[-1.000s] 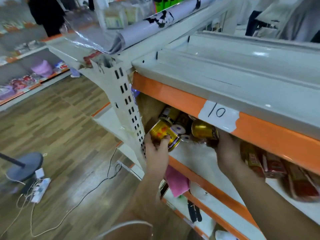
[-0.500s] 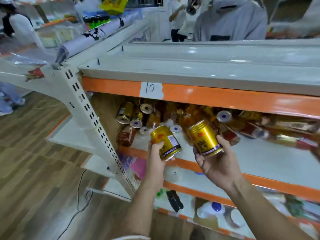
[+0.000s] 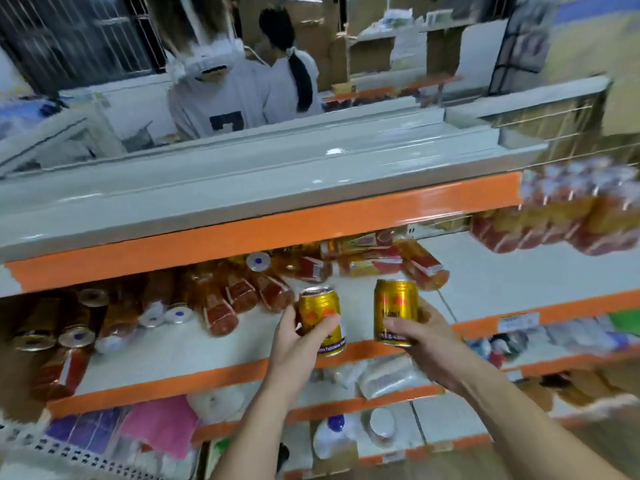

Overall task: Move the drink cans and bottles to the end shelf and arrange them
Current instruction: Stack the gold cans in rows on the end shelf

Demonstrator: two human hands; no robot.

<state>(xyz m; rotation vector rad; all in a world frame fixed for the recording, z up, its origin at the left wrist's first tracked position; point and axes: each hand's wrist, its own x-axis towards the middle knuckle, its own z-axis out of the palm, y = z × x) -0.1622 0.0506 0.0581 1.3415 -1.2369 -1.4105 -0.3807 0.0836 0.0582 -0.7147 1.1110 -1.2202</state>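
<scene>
Left hand [image 3: 294, 341] wraps left can [image 3: 320, 313], thumb across the front, fingers curled behind. Right hand [image 3: 426, 337] grips right can [image 3: 394, 306] low, fingers curled round it. Both cans are roughly upright, just apart, over the shelf [image 3: 173, 351] front edge. Loose bottles [image 3: 235, 296] lie jumbled at 10 o'clock from the cans.

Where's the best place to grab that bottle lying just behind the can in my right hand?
Probably round its labelled middle, from above and the front: the bottle lies on its side on the shelf, with its near side clear.
</scene>
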